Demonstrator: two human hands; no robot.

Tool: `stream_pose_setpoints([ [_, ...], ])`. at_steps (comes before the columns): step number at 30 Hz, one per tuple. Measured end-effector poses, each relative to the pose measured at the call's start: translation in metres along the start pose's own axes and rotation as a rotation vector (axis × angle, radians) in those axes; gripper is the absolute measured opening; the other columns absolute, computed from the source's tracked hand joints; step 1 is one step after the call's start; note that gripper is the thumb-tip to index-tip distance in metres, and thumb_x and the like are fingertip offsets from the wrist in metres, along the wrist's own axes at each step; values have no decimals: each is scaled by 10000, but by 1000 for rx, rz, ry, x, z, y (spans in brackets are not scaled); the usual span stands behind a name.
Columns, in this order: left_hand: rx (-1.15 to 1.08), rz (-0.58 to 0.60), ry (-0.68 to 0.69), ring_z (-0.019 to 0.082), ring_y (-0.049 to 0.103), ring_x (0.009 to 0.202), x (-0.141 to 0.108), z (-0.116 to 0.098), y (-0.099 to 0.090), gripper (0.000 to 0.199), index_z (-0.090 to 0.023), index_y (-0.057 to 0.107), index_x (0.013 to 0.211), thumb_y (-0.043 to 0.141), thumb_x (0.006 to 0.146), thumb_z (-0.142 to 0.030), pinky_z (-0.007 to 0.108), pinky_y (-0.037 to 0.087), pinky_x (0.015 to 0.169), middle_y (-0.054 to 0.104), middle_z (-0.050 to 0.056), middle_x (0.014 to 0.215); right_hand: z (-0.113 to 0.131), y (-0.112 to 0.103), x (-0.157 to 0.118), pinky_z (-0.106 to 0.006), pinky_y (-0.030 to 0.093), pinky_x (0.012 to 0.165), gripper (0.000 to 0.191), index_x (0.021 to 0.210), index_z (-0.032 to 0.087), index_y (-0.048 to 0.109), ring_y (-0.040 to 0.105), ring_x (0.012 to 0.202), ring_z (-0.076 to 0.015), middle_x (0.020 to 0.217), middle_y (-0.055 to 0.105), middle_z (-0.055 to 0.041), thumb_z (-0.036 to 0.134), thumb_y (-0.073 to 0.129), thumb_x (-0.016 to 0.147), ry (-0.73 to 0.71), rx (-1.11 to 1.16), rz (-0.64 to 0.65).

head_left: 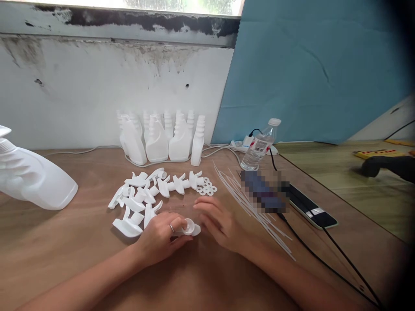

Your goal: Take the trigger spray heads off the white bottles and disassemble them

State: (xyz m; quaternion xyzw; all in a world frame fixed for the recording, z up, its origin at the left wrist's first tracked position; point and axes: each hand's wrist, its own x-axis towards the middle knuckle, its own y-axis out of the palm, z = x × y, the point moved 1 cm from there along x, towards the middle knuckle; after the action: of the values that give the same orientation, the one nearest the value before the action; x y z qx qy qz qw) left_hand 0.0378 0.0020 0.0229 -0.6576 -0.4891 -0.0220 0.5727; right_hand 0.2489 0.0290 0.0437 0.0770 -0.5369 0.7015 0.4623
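Note:
Near the front of the table my left hand (pixel 162 233) is closed around a white spray trigger head (pixel 189 227), whose round collar faces up. My right hand (pixel 218 220) is just right of it, fingers loosely curved and apart, with nothing visible in them. Beyond my left hand lies a loose group of white trigger heads (pixel 129 224). Several small white ring washers (pixel 207 190) lie flat at the right end of that group. To the right of my right hand, thin white dip tubes (pixel 233 188) are spread in a bundle.
White spray bottles (pixel 158 142) stand along the wall, with a cable at their bases. A large white bottle assembly (pixel 35 177) tilts at the left. On the right are a water bottle (pixel 259 147), a blurred object (pixel 264 192), a phone-like device (pixel 311 207) and black cables (pixel 311 246).

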Motion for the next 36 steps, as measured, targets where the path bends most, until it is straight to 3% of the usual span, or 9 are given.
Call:
stream_pose_setpoints([
  [3,21,10,-29,159,627,718,-1,0,0,229,-193,503,990,647,836,-282,284,476,664,684,25,858,-28,-17,3,-391,421,817,143,929,158,602,572,896,-232,914,652,-93,133,466,894,60,-382,-54],
  [7,-2,25,-29,167,637,753,-1,0,0,248,-200,507,1035,642,838,-270,296,487,691,689,33,881,-64,-40,2,-364,374,733,145,853,135,626,600,846,-267,876,676,-124,166,487,876,399,-765,69],
  [12,-20,31,-9,166,632,745,1,-1,-1,217,-194,524,1024,634,840,-229,286,487,671,679,41,850,-90,-53,-6,-282,364,644,106,802,148,625,627,758,-213,853,690,-103,206,545,841,758,-585,250],
  [16,-31,33,-8,160,630,745,2,-2,-2,208,-191,525,1026,624,846,-223,277,490,665,676,45,852,-96,-55,-8,-286,358,624,135,732,161,624,637,748,-229,785,690,-101,204,535,825,847,-541,199],
  [20,0,28,-11,165,640,764,1,-2,-1,213,-195,525,1033,621,845,-223,290,496,687,683,42,880,-91,-60,-4,-285,375,591,129,749,173,591,602,632,-201,651,627,-52,264,550,830,793,-380,-145],
  [23,18,11,-63,166,642,734,0,-2,1,289,-196,518,1071,651,823,-265,291,499,672,692,34,870,-68,-55,4,-260,396,498,168,814,195,526,540,498,-145,597,569,10,353,556,862,688,171,-371],
  [25,23,2,-101,165,641,711,-1,-2,1,346,-196,515,1100,669,807,-296,285,498,654,696,31,860,-44,-45,9,-251,429,459,172,863,203,505,579,525,-141,700,616,-6,365,559,879,597,540,-335],
  [28,28,1,-101,169,650,720,-1,-2,0,354,-199,524,1107,673,802,-301,289,501,664,702,34,865,-7,-25,10,-281,528,554,136,938,191,530,647,714,-161,905,635,-63,326,522,921,432,767,-201],
  [36,25,-17,-61,177,665,741,1,0,0,393,-193,521,1137,690,792,-274,292,505,670,710,47,886,16,4,-2,-268,533,713,144,973,186,570,631,796,-125,946,653,-66,262,447,971,293,638,-32],
])
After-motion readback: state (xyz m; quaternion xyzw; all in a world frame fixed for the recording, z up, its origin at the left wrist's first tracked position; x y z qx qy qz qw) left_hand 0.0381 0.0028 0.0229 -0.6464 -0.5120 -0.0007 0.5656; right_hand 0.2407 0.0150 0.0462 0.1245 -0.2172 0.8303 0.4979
